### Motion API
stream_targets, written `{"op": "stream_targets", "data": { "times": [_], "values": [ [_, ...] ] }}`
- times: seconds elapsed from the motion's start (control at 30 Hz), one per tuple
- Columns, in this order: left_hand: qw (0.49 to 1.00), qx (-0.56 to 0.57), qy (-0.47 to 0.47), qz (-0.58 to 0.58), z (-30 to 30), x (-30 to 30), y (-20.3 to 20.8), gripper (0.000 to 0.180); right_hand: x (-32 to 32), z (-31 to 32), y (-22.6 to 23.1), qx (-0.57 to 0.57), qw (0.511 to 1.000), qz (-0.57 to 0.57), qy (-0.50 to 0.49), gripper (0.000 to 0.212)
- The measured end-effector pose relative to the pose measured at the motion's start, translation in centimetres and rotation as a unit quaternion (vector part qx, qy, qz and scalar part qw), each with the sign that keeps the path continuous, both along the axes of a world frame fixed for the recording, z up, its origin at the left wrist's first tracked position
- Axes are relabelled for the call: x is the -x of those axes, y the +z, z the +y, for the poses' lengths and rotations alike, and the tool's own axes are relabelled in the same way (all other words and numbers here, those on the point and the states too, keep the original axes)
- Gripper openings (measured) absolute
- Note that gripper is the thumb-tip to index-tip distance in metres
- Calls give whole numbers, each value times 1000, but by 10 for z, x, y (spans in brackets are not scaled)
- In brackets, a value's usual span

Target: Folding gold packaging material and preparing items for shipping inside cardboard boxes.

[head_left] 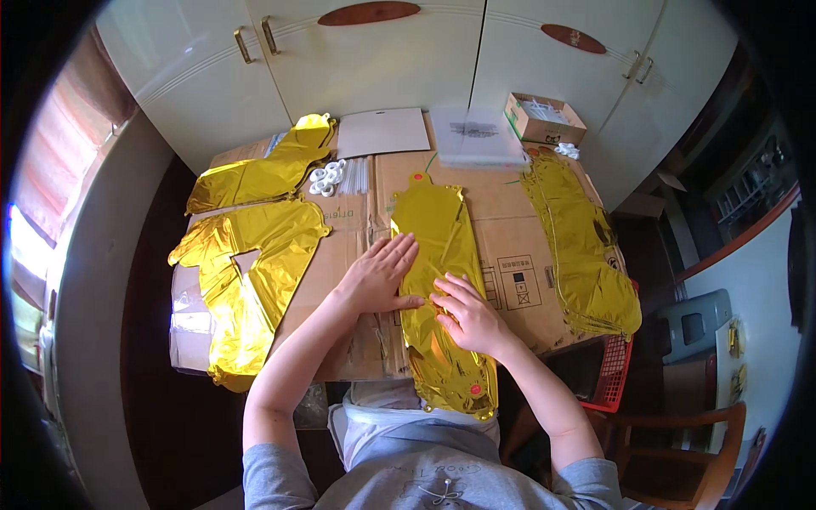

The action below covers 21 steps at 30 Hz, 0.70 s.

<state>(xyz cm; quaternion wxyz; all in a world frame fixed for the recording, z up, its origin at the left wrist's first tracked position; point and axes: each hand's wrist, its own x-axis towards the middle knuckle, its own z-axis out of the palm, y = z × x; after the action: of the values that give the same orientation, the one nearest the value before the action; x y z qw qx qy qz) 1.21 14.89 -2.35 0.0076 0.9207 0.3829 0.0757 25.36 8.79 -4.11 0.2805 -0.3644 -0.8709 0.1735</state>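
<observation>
A flat, uninflated gold foil balloon (429, 208) lies lengthwise in front of me, its near end hanging over the table edge by my lap. It has a small red round mark near each end. My left hand (381, 274) rests on its left edge, palm down, fingers stretched out and together, thumb pointing right. Lower and to the right, my right hand (472, 316) touches the foil with its fingers apart and slightly bent. Neither hand grips anything that I can see. A long crease runs down the upper right part of the foil.
Brown cardboard (340, 246) covers the table. More gold foil balloons lie at left (246, 289) and right (574, 246). Behind are white tape rolls (325, 179), a grey-white board (384, 132), a clear plastic sheet (478, 140) and an open box (544, 119). A red basket (614, 374) sits lower right.
</observation>
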Motion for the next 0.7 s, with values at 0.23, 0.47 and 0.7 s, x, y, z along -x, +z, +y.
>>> {"op": "stream_targets", "data": {
  "times": [0.23,0.47,0.7],
  "values": [
    [999,-8,38,14,10,5,-1,119,0,1,0,0,1000,0,5,31],
    [997,-6,36,64,10,4,2,129,2,-3,17,-41,996,-80,6,32],
    [995,-31,42,90,13,8,-7,120,19,-1,25,-117,974,-151,119,37]
  ]
}}
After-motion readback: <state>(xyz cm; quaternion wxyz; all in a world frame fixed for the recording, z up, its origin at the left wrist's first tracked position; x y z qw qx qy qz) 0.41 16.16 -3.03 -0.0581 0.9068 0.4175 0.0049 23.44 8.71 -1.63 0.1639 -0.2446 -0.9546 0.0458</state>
